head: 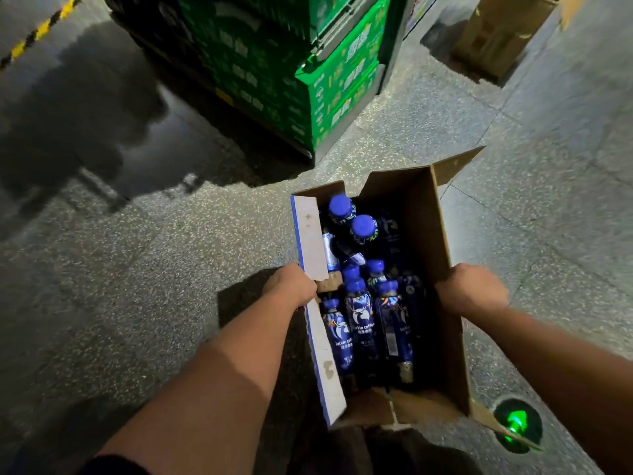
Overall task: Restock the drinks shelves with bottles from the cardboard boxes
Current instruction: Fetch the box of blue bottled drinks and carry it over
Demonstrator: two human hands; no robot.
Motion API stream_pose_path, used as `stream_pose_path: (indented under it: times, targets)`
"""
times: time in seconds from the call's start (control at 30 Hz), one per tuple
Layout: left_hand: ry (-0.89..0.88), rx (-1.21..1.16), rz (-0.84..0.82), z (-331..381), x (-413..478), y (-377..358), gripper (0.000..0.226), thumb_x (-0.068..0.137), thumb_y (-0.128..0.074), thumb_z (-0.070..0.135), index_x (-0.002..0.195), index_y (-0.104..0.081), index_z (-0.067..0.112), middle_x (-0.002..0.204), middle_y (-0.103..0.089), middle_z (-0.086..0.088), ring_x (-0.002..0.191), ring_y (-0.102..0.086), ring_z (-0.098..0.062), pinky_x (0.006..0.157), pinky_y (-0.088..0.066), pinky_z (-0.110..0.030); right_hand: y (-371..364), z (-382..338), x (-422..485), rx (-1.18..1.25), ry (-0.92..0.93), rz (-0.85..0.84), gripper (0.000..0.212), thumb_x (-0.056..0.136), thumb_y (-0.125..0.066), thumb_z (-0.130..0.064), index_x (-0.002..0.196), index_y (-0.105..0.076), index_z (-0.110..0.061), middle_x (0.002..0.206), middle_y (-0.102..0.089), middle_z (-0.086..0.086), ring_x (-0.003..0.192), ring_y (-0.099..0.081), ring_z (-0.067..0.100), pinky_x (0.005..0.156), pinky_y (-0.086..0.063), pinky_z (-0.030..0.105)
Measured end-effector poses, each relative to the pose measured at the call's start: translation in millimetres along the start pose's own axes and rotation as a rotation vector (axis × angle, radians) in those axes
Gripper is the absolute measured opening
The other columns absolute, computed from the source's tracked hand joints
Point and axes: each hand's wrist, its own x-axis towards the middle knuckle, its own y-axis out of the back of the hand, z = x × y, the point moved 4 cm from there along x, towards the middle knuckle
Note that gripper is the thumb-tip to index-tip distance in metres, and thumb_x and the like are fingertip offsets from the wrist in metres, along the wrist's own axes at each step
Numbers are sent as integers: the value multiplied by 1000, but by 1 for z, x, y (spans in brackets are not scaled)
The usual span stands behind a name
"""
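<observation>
An open cardboard box (435, 255) is held above the floor in front of me. Inside lie several dark blue coffee bottles (359, 317) with blue caps, some upright, some tipped. My left hand (291, 286) grips the box's left wall beside its white and blue flap (310, 241). My right hand (471, 289) grips the right wall from outside. No shelves are in view.
A tall stack of green drink cartons (329, 80) stands ahead on the speckled floor. Another brown cardboard box (496, 32) sits at the far right. A green arrow light (515, 425) glows on the floor at lower right. Yellow and black tape (41, 29) runs at upper left.
</observation>
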Motion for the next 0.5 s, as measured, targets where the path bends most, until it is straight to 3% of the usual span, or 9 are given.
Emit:
stream_pose_path:
  times: [0.23, 0.37, 0.5]
  targets:
    - [-151, 215, 2, 94, 51, 46, 40, 86, -54, 30, 121, -61, 11, 124, -62, -15, 109, -60, -35, 87, -48, -34, 47, 12, 46, 77, -102, -18, 38, 89, -51, -26, 120, -61, -6, 122, -62, 18, 113, -60, 33, 90, -49, 35]
    - [-207, 352, -20, 158, 81, 51, 40, 83, -52, 30, 118, -63, 15, 120, -64, -13, 102, -61, -34, 75, -45, -31, 68, 28, 88, 136, -131, -59, 38, 89, -51, -22, 121, -60, -4, 125, -61, 18, 116, -59, 33, 91, -48, 34]
    - [-204, 447, -50, 225, 112, 50, 50, 71, -50, 27, 117, -64, 12, 120, -64, -15, 105, -62, -34, 77, -48, -33, 90, 50, 149, 206, -140, -101, 36, 87, -52, -18, 118, -61, -3, 123, -62, 19, 113, -60, 34, 88, -48, 34]
